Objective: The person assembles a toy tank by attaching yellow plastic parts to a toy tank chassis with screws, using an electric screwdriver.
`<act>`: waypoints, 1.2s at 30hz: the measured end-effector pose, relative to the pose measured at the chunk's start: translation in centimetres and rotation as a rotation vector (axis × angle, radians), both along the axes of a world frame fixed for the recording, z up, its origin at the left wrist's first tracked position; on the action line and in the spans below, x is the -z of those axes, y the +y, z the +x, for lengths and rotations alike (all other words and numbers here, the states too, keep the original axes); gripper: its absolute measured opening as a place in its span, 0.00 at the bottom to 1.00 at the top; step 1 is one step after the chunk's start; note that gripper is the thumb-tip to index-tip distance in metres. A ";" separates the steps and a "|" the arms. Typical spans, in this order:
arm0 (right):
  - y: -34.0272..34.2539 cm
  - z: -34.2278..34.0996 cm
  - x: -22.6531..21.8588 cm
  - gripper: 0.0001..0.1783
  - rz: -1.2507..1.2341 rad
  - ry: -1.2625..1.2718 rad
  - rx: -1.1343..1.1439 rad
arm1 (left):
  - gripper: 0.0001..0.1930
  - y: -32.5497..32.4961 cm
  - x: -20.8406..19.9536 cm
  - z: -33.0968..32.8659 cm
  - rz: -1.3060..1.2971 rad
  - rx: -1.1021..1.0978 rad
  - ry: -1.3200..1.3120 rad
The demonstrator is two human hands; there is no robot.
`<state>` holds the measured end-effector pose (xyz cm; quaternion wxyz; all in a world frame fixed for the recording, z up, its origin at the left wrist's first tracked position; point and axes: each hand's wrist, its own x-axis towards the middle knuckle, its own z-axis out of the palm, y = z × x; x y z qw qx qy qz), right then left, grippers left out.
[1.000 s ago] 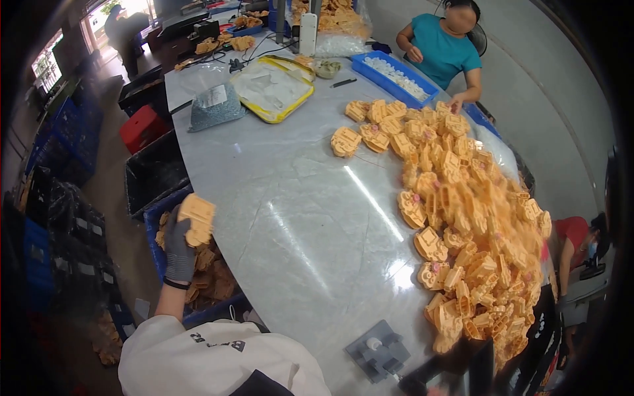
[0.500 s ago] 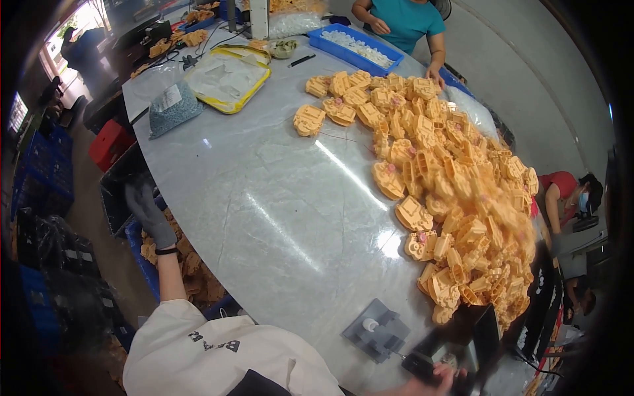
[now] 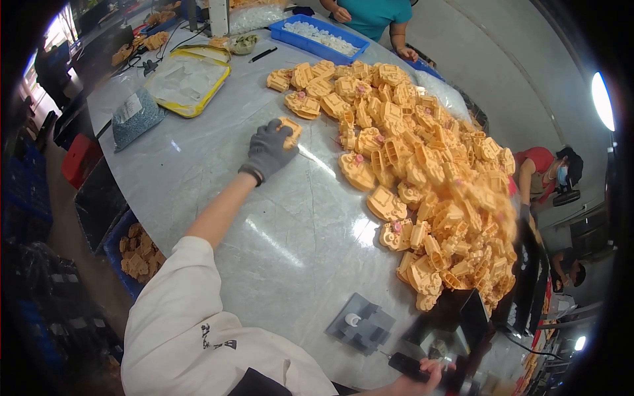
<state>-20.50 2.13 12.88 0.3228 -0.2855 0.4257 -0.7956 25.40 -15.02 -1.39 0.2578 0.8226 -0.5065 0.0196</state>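
Observation:
My left hand (image 3: 269,150), in a grey glove with a dark band at the wrist, is closed on a light-orange plastic housing (image 3: 291,132) that rests on the grey table (image 3: 218,178). Low at the right, the fingers of my right hand (image 3: 430,376) wrap round a black-handled screwdriver (image 3: 408,365). Its thin metal shaft points toward a grey fixture block (image 3: 367,330), which carries a small white round piece (image 3: 352,319). A large heap of similar orange housings (image 3: 422,158) covers the right of the table, a few with pink spots.
A black open box (image 3: 470,323) stands beyond my right hand. Farther back are a blue tray (image 3: 317,38) of white pieces, a yellow-rimmed tray (image 3: 188,79) and a bag of grey-blue pellets (image 3: 135,120). A blue crate (image 3: 122,267) of housings sits below the left edge. Co-workers stand around.
My left hand has come up from beside the crate at the left and taken hold of the orange housing on the table. My right hand keeps the screwdriver. The view has shifted slightly.

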 end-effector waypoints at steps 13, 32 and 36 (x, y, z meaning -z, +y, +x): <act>-1.4 -2.9 4.4 0.24 -0.024 0.064 -0.188 | 0.39 15.3 -2.6 -15.3 -0.284 0.645 0.539; -1.0 -1.1 6.5 0.20 0.008 0.114 -0.066 | 0.35 13.7 -5.9 -26.8 0.034 1.259 0.144; -0.7 -2.6 6.2 0.20 0.002 0.120 -0.007 | 0.34 13.9 -5.9 -27.2 0.141 1.276 0.101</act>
